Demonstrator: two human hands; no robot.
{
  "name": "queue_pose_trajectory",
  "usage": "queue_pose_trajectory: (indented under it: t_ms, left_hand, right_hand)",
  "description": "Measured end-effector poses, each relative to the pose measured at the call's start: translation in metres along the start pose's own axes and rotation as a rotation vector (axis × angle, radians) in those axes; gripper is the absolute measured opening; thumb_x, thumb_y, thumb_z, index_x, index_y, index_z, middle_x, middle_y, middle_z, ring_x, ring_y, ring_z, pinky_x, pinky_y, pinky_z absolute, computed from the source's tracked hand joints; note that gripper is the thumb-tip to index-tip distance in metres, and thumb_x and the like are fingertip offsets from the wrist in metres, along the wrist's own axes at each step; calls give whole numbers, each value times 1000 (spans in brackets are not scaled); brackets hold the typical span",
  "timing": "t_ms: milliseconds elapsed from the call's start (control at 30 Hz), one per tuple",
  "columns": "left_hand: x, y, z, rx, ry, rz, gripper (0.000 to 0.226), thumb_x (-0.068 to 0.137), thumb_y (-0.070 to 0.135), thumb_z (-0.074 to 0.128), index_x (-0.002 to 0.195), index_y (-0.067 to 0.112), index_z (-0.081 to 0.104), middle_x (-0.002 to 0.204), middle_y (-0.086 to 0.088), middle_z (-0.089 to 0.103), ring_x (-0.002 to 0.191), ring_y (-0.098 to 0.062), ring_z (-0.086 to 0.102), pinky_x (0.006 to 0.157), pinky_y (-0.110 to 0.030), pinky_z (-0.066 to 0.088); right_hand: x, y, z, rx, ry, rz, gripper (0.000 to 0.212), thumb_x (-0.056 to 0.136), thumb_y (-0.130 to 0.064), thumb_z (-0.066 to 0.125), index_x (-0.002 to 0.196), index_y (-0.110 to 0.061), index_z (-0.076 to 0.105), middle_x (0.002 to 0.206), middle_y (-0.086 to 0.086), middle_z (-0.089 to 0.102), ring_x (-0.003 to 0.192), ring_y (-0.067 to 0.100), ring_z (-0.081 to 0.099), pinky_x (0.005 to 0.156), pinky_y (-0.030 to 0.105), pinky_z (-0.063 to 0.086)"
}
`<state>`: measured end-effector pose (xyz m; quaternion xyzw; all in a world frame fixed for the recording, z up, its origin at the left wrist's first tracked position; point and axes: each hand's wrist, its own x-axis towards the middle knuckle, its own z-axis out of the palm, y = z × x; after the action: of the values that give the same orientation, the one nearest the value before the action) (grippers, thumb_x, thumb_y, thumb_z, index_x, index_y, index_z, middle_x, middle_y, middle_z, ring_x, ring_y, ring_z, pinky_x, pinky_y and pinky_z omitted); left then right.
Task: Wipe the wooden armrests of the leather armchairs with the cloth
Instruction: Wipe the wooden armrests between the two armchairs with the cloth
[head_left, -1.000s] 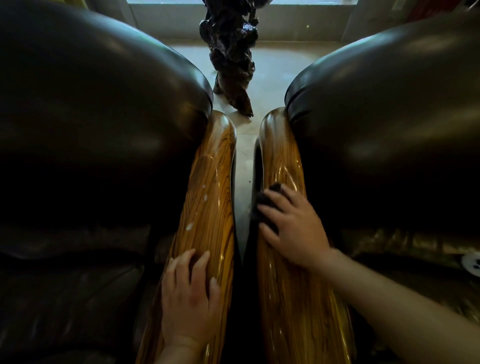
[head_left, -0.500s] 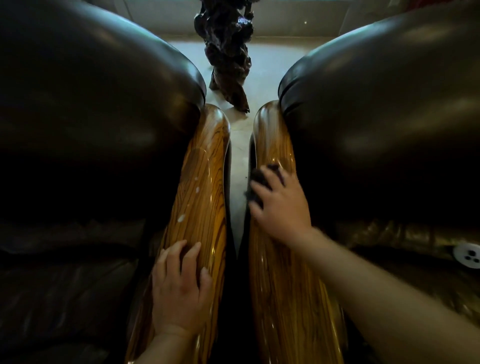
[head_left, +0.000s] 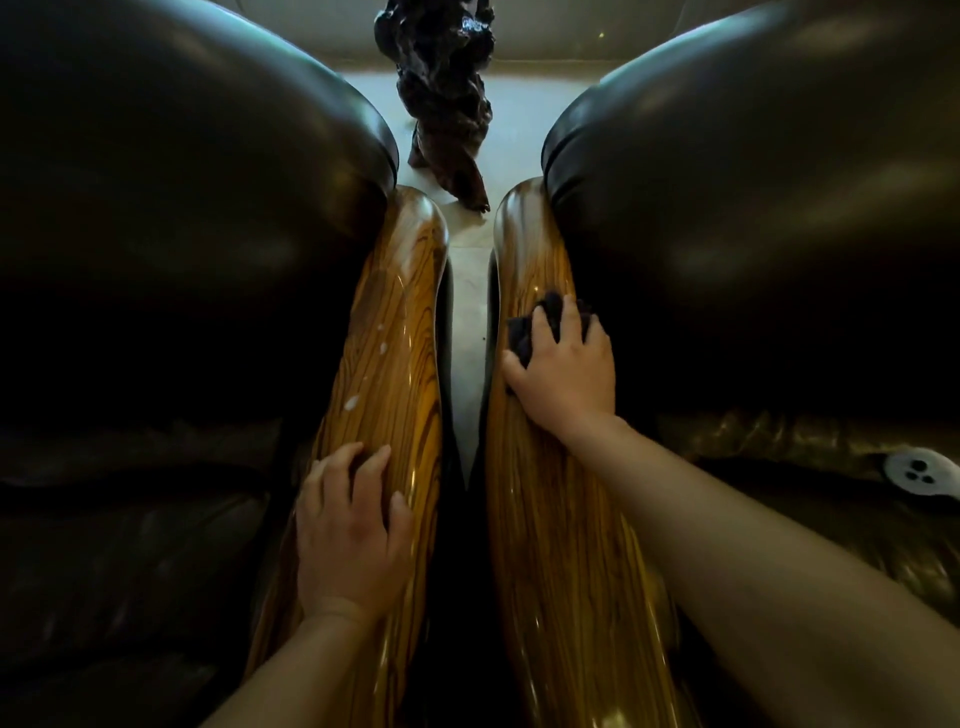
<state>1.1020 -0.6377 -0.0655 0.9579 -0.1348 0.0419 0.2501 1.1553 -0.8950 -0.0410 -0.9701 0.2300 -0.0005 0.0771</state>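
Observation:
Two glossy striped wooden armrests run side by side away from me. My right hand (head_left: 566, 374) presses a dark cloth (head_left: 535, 325) onto the right armrest (head_left: 535, 249), about halfway along it; the cloth pokes out beyond my fingertips and thumb. My left hand (head_left: 350, 530) lies flat, fingers slightly apart, on the near part of the left armrest (head_left: 400, 332), holding nothing. A few pale spots sit on the left armrest ahead of that hand.
Dark leather chair backs bulge on the left (head_left: 182, 197) and right (head_left: 769, 182). A narrow gap with pale floor (head_left: 470, 312) separates the armrests. A dark gnarled wood sculpture (head_left: 441, 104) stands on the floor beyond. A white round fitting (head_left: 917, 470) sits on the right seat.
My right hand has slid the cloth farther along the right armrest and toward its inner, leather side. My left hand stays in the same spot on the left armrest.

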Motion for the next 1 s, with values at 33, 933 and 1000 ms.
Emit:
queue_pose_trajectory:
  t_ms: [33, 933, 1000]
  left_hand:
    - [-1, 0, 0, 3, 2, 9, 48, 87, 39, 39, 127, 17, 53, 134, -9, 46, 128, -35, 39, 100, -58, 42]
    - [-4, -2, 0, 96, -53, 59, 49, 93, 38, 48, 137, 17, 42, 139, -12, 40, 130, -34, 35, 106, -54, 36]
    - [-5, -2, -2, 75, -90, 45, 52, 95, 41, 47, 141, 19, 38, 145, -10, 37, 135, -34, 31, 108, -54, 34]
  right_hand:
    - [-12, 1, 2, -3, 13, -31, 72, 93, -66, 29, 155, -30, 21, 165, 12, 13, 148, 43, 13, 120, 57, 15]
    - [-154, 29, 36, 17, 110, -76, 77, 91, -76, 26, 154, -32, 23, 166, 3, 14, 152, 35, 5, 121, 55, 10]
    - [-124, 13, 26, 67, 83, 42, 78, 90, -76, 24, 154, -31, 24, 166, 4, 13, 151, 39, 6, 121, 57, 9]
